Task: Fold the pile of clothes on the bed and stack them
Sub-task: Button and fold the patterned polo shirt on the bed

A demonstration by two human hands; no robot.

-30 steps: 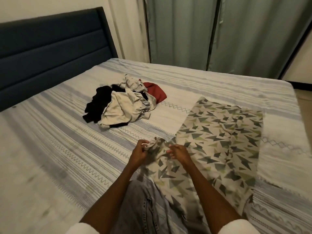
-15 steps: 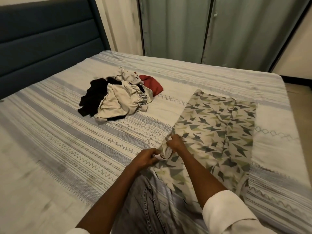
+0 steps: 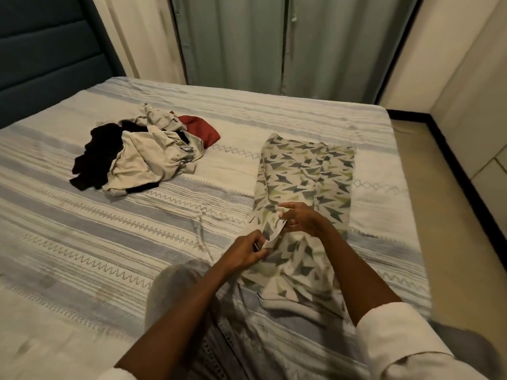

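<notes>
A cream garment printed with green and grey triangles [image 3: 304, 171] lies spread lengthwise on the striped bed [image 3: 115, 231], its near end by my knee. My left hand [image 3: 244, 250] pinches the garment's near left edge. My right hand [image 3: 301, 218] grips a bunched fold of the same edge a little farther up, and the cloth is gathered between the two hands. A loose pile of clothes [image 3: 142, 157] in black, beige and red sits unfolded at the left middle of the bed.
A dark blue padded headboard [image 3: 46, 50] rises at the far left. Grey-green curtains [image 3: 288, 42] hang behind the bed. Bare floor [image 3: 450, 204] runs along the bed's right side beside a wall. My jeans-clad knee [image 3: 178, 292] rests on the bed's near edge.
My right hand has moved farther up and right along the garment's left edge, drawing that side inward. The garment looks narrower. My view has shifted to the right.
</notes>
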